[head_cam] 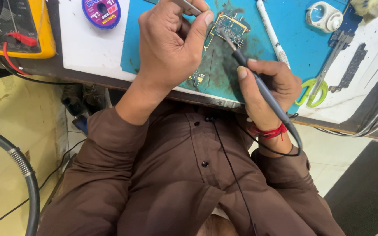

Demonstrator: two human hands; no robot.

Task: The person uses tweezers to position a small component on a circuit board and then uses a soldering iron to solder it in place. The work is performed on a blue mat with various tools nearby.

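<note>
- The left hand (pixel 169 43) is curled nearly into a fist, thumb and forefinger pinching a thin metal tool, likely tweezers (pixel 188 7), whose tip I cannot see.
- The right hand (pixel 270 89) is closed around a slim grey-and-black soldering iron (pixel 259 85), held like a pen; its metal tip touches the circuit board (pixel 229 27).
- The circuit board, small with gold edging and dark chips, lies just beyond both hands, between the left thumb and the iron's tip.
- A red thread (pixel 271 132) circles the right wrist; the iron's black cable loops below it.
- Under the hands is a blue mat (pixel 294 39), scuffed and stained dark, on a white worktop (pixel 88 43).
- Past the right hand lie a white pen-shaped tool (pixel 271 30), scissors with green handles (pixel 318 85) and a round white container (pixel 324 16).
- Beyond the left hand sit a purple reel (pixel 102 12) and a yellow multimeter (pixel 16 28) with red and black leads.
- Pale floor tiles show below the worktop edge.
</note>
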